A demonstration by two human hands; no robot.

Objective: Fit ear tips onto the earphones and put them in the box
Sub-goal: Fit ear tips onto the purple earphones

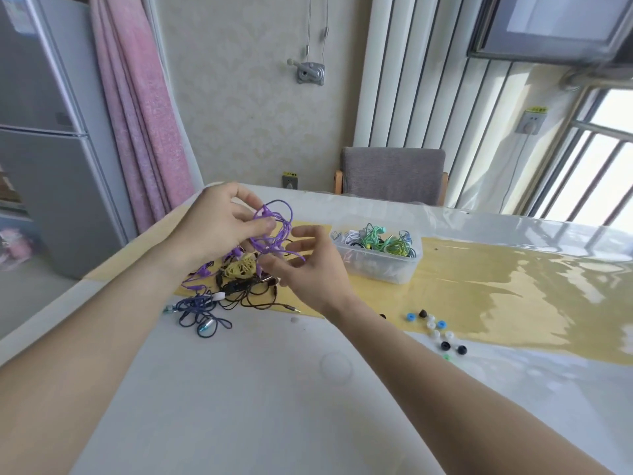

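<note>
Nearest the camera, a white table surface (239, 389) under a glossy clear cover is seen, crossed by two bare forearms. At about four o'clock from the hands, loose ear tips (436, 329) in blue, white, black and green are scattered where the white meets a yellow table runner (496, 286). At seven o'clock from the hands, a pile of tangled earphones is laid on the table: a dark blue set (200, 311) nearest, a black-brown set (250, 291) just beyond it, and a yellow bundle (241, 268) behind that. Above this pile, a purple earphone cable (274, 231) is held up in loose loops between both hands. The cable is pinched by the left hand (212, 224) between thumb and curled fingers at its upper loops. By the right hand (308, 265) the lower strands are pinched, while its remaining fingers are spread and extended toward twelve o'clock. At three o'clock from the hands, a clear plastic box (376, 265) is set on the runner, filled with green, white and dark earphones (378, 240). Farther off, at twelve o'clock, a grey upholstered chair (394, 173) is placed at the table's far edge, with a pink curtain (140, 114) at ten o'clock and a grey refrigerator (44, 132) at nine o'clock.
</note>
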